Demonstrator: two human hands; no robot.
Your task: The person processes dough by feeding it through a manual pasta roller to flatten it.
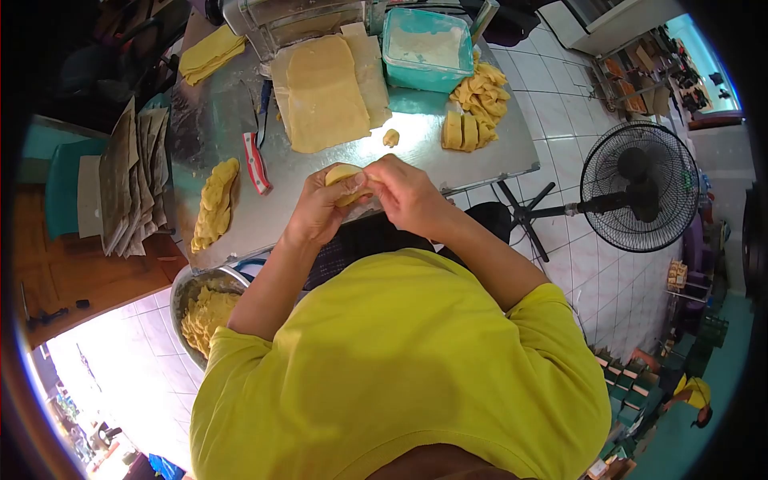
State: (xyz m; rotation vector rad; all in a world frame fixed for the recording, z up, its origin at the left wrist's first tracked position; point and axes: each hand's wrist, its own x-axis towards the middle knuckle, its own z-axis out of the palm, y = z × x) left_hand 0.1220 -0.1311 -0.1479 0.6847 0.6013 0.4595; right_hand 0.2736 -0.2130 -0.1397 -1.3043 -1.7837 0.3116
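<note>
Fingers of our left hand curl around a small piece of yellow dough near the centre of the frame, while our right hand pinches the right edge of that piece between thumb and fingertips. We hold it over the near edge of the metal table. Just above our hands in the frame, a flat dough sheet lies on the table, with a little lump near its lower right corner. At the upper centre we see a teal tub of pale powder, and to its lower right, crumpled dough strips touching thick cut chunks. To the left of our hands lie a red-handled tool and a long dough roll; stacked yellow sheets sit at the upper left. A metal bowl holds more dough at the lower left, and a black fan stands at the right.
</note>
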